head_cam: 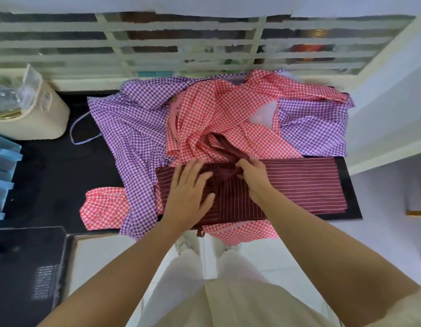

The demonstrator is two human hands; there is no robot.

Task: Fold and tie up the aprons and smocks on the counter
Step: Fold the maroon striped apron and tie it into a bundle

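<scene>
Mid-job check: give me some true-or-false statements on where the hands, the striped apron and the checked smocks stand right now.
1. The left hand lies flat on the maroon striped apron. True.
2. The right hand is empty and lifted clear of the apron. False: its fingers pinch the apron's strap.
3. The purple checked smock is already folded and tied. False: it lies spread out and crumpled.
4. The striped apron sits at the near edge of the black counter. True.
5. The cream container stands to the right of the smocks. False: it stands to their left.
</scene>
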